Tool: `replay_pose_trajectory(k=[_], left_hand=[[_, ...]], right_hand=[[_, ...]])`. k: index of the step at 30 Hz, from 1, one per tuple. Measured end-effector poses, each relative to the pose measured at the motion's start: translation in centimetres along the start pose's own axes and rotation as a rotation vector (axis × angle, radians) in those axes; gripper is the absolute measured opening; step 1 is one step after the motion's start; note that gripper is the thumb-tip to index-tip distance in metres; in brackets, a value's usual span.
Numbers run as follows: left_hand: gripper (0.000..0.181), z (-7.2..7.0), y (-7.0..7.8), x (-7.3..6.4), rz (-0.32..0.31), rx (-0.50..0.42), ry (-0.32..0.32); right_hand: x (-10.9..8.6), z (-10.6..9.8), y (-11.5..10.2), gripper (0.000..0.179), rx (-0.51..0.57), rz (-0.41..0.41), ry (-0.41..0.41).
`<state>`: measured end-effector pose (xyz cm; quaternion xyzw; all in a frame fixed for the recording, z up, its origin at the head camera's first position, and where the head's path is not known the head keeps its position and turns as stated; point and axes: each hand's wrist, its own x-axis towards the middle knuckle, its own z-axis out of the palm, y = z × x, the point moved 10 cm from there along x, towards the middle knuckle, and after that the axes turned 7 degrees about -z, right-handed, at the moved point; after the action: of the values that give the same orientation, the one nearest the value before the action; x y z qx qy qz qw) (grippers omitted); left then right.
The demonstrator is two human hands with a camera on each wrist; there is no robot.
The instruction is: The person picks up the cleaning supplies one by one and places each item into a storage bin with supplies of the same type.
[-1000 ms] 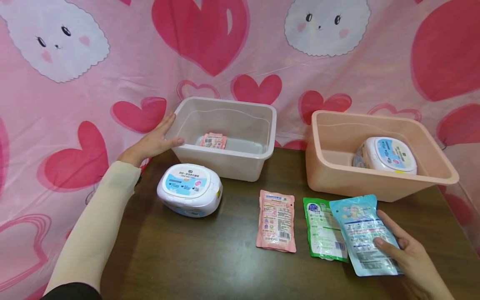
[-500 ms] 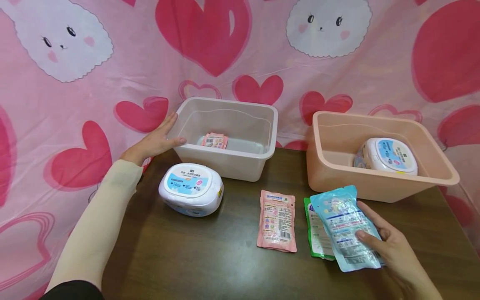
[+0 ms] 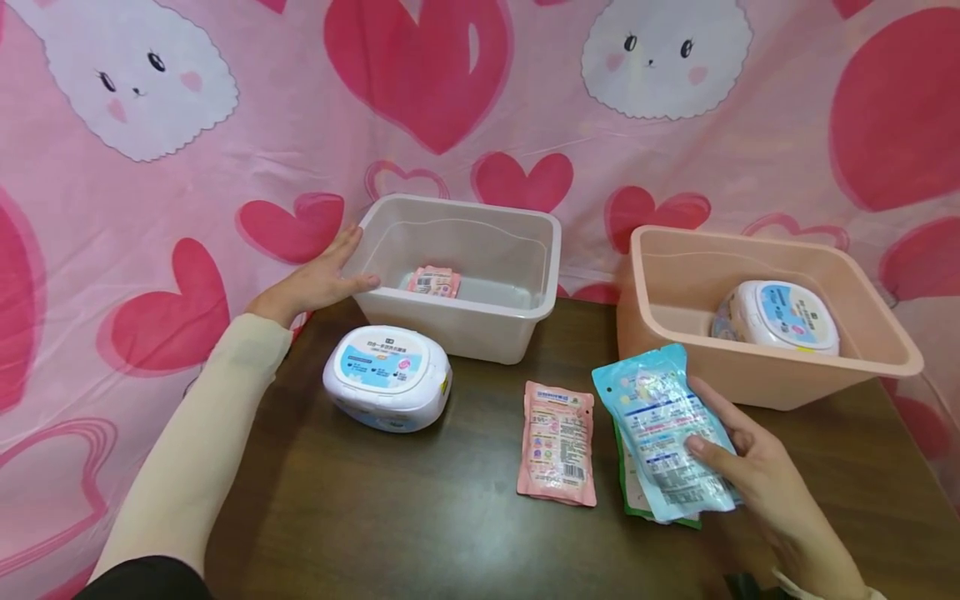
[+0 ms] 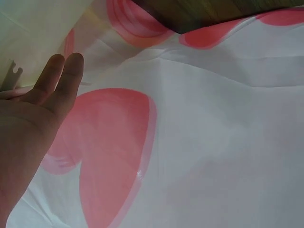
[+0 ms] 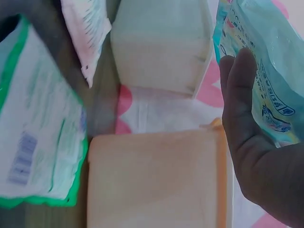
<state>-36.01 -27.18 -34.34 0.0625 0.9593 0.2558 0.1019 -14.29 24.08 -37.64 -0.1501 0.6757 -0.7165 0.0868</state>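
My right hand [image 3: 750, 462] holds a light blue packaged pouch [image 3: 660, 425] between thumb and fingers, its printed side up. It overlaps the green-edged pouch [image 3: 630, 492] on the table, covering most of it in the head view. That green pouch [image 5: 47, 137] shows at the left of the right wrist view. To the left lies a pink pouch [image 3: 557, 442]. My left hand [image 3: 315, 279] rests at the left end of the grey plastic bin [image 3: 450, 323], thumb by the front rim, fingers extended along the side. Inside that bin is a small pink packet [image 3: 435, 282].
A white oval tub [image 3: 386, 367] with a blue label stands before the grey bin. At the right, a peach bin [image 3: 795, 385] holds a similar white tub [image 3: 798, 317]. Behind everything hangs a pink heart-print cloth [image 3: 420, 75]. The brown table [image 3: 420, 517] extends to the front.
My right hand has moved left and slightly up with the light blue pouch, which now covers more of the green pouch. The left hand stays at the grey bin.
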Motion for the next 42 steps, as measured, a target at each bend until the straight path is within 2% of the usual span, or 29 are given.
replay_pose_trajectory(k=[11,15,22,42], left_hand=[[0.107,0.0,0.3,0.1,0.023,0.034,-0.012],[0.108,-0.1,0.5,0.2,0.025,0.036,-0.011],[0.107,0.1,0.6,0.2,0.023,0.026,-0.003],[0.106,0.1,0.3,0.1,0.025,-0.003,0.009]], right_hand=[[2.8,1.3,-1.5,0.068,0.041,-0.041,-0.011],[3.7,1.4,-2.1,0.068,0.120,-0.089,0.003],[5.7,2.6,-3.3,0.071,0.308,-0.150,-0.053],[12.2,5.0,-4.5,0.079,0.495,-0.107,0.058]])
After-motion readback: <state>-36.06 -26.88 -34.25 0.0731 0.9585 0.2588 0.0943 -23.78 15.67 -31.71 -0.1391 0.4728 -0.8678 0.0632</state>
